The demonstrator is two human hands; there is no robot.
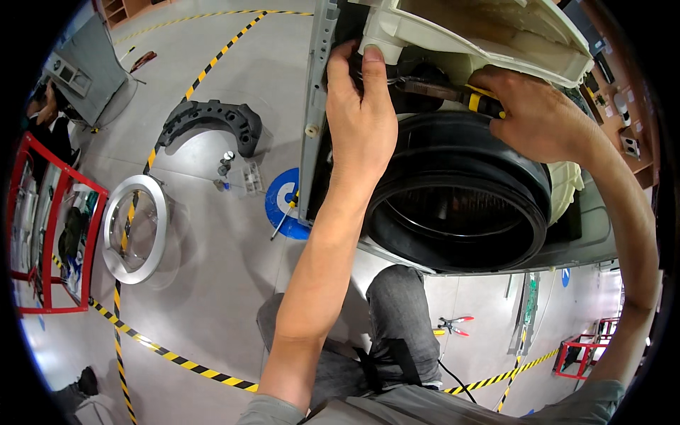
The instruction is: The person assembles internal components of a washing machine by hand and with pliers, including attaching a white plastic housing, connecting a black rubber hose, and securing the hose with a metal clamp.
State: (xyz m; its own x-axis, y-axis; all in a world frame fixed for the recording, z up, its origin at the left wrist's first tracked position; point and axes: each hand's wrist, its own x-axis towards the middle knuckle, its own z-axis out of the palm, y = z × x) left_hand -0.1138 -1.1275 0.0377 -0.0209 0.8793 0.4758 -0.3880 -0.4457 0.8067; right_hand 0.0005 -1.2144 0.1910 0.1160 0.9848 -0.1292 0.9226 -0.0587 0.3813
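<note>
My left hand (363, 117) is closed around the lower end of a white plastic spout (383, 44), with the thumb pressed on it. That spout comes off a white detergent drawer housing (489, 32) at the top of an opened washing machine. My right hand (535, 113) grips pliers (476, 100) with yellow and black handles. Their metal jaws point left, toward the joint beside my left thumb; the exact contact there is too small to make out. Below both hands sits the black rubber door gasket (460, 170) around the drum opening.
On the floor at left lie a round door ring (136, 230), a dark curved counterweight (212, 122), a small clear parts box (251, 177) and a screwdriver (285, 214). Red-handled pliers (453, 325) lie near my knee. A red-framed cart (53, 230) stands far left.
</note>
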